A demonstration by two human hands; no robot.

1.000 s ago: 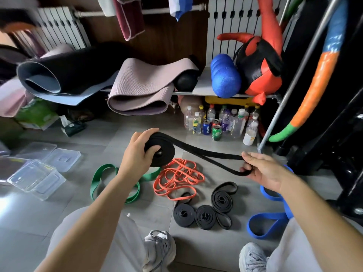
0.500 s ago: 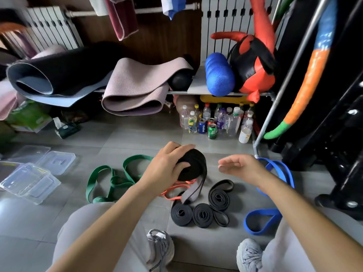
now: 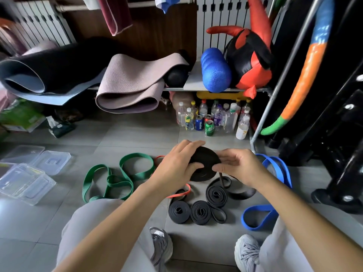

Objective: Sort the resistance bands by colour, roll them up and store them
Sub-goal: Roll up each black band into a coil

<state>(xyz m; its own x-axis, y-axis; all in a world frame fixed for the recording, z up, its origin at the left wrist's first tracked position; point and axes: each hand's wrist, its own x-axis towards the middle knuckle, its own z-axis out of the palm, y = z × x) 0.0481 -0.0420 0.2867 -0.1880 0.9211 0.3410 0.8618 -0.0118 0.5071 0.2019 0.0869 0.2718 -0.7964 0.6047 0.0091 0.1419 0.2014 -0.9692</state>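
Both hands are meeting at the centre of the frame on a nearly wound black band roll [image 3: 206,163]: the left hand [image 3: 174,167] is gripping it with fingers curled over its top and thumb pressing its face, while the right hand [image 3: 241,167] is pinching its right edge between thumb and fingers. Three wound black rolls [image 3: 196,208] are lying on the floor just below, with a green band [image 3: 141,174] sprawling at left, an orange band [image 3: 181,193] peeking from beneath the left wrist and a blue band [image 3: 259,208] lying at right.
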